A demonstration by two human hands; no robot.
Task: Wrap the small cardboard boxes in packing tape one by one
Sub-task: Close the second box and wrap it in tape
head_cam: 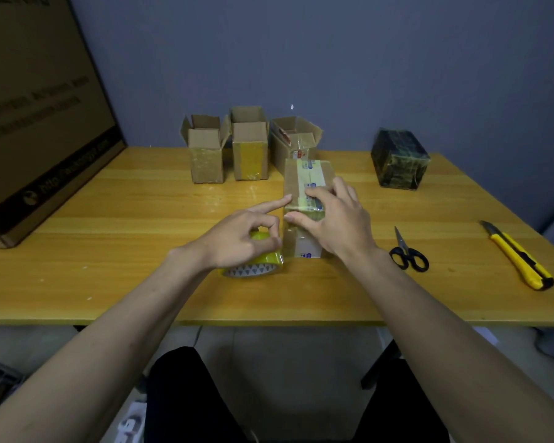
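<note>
Cardboard box (304,199) lies mid-table under our hands, a strip of tape already down its top.

Our right hand (336,219) rests on it, fingers spread along the top and thumb against the near end, steadying rather than clasping. Our left hand (240,235) points one straight finger at the box's left top edge, its other fingers curled over the tape roll (253,260) lying just left of the box; whether they grip the roll we cannot tell. Far behind stand three open boxes (247,145), still to be closed and wrapped, we judge. A dark wrapped block (398,159) sits far right. Scissors (408,252) and a yellow utility knife (522,259) lie to the right on the wooden table (109,251).
</note>
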